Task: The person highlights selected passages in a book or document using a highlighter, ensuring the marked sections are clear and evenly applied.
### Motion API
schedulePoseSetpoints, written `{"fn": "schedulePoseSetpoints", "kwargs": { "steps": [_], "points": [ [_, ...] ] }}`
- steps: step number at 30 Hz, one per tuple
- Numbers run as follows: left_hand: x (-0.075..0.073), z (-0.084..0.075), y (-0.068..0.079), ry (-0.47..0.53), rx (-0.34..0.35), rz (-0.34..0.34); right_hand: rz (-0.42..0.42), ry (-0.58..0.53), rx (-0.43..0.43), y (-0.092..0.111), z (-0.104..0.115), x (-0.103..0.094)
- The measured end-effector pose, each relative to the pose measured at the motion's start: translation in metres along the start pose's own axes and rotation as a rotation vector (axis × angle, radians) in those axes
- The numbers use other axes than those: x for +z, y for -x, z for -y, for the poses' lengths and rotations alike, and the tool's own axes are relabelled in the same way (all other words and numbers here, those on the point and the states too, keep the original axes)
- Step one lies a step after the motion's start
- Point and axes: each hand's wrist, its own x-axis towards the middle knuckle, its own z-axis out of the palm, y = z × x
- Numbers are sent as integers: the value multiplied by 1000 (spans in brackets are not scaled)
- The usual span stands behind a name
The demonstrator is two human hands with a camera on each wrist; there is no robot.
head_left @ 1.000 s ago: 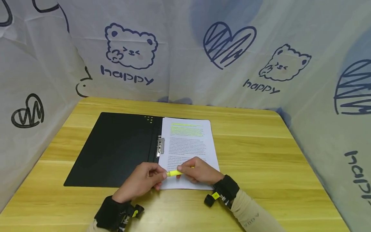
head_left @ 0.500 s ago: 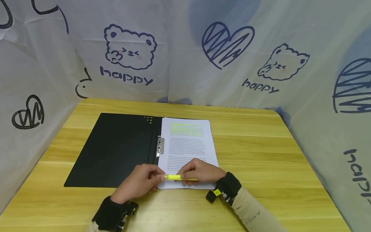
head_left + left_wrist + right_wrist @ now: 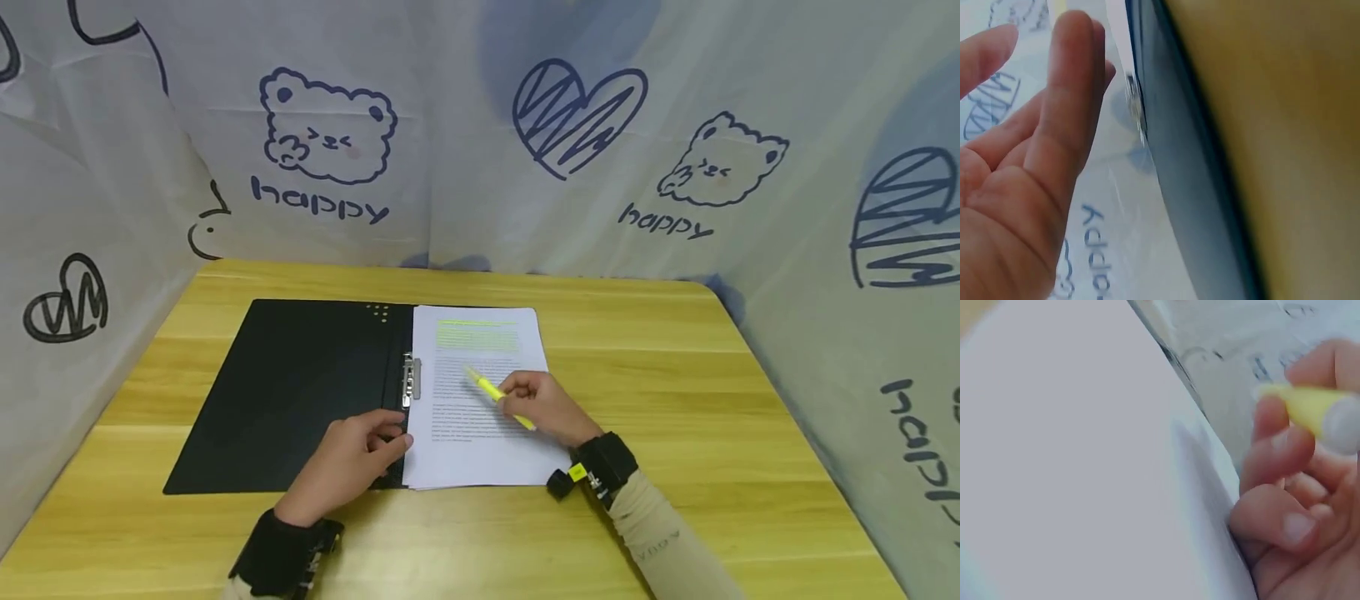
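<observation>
My right hand (image 3: 546,407) pinches a yellow highlighter (image 3: 491,388) over the printed page (image 3: 480,462). The highlighter slants, its pale end pointing up and left above the text. In the right wrist view, the highlighter (image 3: 1310,412) lies between thumb and fingers, its whitish end near the camera. My left hand (image 3: 341,462) rests by the page's lower left edge, over the black folder (image 3: 300,392). Its thumb and fingers stand apart with nothing seen between them in the left wrist view, where the hand (image 3: 1041,162) shows its palm. Yellow-marked lines (image 3: 477,335) cover the upper text.
A metal clip (image 3: 409,380) runs along the folder's spine, beside the page. The folder lies spread on a wooden table (image 3: 645,375). A white cloth (image 3: 465,150) with bear and heart drawings hangs behind and at both sides.
The hands have parted from the highlighter they both held. My right hand carried it up over the text and tilted it. The left hand let go, staying near the page's lower left edge.
</observation>
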Motion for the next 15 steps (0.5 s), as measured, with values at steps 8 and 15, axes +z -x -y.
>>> {"fn": "schedulePoseSetpoints", "kwargs": {
  "steps": [8,15],
  "points": [
    [-39,21,6,-242,-48,-216,-402,58,164,-1,-15,-52],
    [-75,48,19,-379,-170,-266,-548,274,251,10,-30,-95]
  ]
}}
